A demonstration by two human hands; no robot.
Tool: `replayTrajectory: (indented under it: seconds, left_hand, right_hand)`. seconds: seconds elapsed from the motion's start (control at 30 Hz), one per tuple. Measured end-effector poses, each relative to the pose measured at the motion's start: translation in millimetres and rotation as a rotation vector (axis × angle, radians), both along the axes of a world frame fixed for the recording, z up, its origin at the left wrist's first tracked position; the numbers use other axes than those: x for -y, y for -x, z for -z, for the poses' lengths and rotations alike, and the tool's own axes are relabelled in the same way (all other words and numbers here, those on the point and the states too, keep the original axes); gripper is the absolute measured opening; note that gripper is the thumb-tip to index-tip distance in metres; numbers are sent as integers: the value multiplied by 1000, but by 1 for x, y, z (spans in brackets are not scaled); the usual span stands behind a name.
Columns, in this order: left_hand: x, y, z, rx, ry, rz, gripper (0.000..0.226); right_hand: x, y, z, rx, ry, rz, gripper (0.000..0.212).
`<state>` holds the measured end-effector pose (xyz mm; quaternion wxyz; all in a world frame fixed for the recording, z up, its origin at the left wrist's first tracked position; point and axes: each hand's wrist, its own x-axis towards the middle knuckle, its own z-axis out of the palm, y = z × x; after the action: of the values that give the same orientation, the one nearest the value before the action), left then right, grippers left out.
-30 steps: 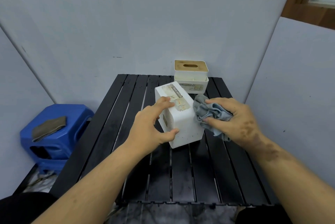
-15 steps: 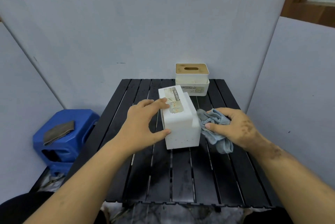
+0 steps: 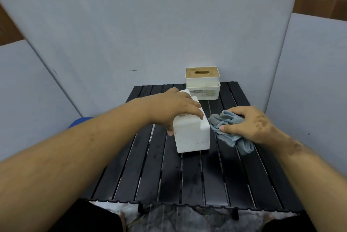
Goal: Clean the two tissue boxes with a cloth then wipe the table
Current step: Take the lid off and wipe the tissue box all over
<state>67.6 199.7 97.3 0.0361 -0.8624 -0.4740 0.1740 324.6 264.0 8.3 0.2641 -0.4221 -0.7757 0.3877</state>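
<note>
The lower half of the black slatted table [image 3: 197, 179] lies bare, open to a hand from the bottom of the frame; at centre the white tissue box [image 3: 191, 134] stands in the way; the wood-lidded tissue box [image 3: 202, 83] blocks the upper centre against the grey wall [image 3: 150, 25]; side panels close both edges.

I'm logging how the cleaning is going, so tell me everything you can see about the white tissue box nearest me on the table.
The near white tissue box is a plain, matte, plastic-looking block standing flat on the black slatted table, turned slightly askew. Small dark specks dot its front face. The left hand lies over its top, fingers draped across and thumb down its left side, hiding most of the top. The blue cloth, held by the right hand, sits right beside its right side; whether they touch is unclear.
</note>
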Motion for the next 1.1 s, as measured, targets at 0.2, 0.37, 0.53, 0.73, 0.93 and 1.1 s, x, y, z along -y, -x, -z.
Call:
replayTrajectory:
  seconds: [0.2, 0.37, 0.53, 0.73, 0.93, 1.1]
  left_hand:
    - [-10, 10, -18, 238, 26, -111, 94]
    - [21, 32, -14, 726, 5, -392, 77]
    - [62, 37, 20, 987, -117, -583, 69]
    - [94, 41, 56, 1116, -235, -654, 69]
    - [107, 52, 75, 1211, -252, -687, 68]
    - [108, 58, 82, 1227, -260, -676, 68]
  right_hand:
    - [8, -1, -6, -242, 85, -24, 22]
    - [23, 13, -18, -537, -73, 82, 28]
    - [42, 41, -18, -466, -408, 83, 33]
    - [56, 64, -2, 28, -842, -7, 56]
    - [76, 72, -7, -198, -480, -279, 60]
    - [73, 91, -16, -262, -419, -131, 37]
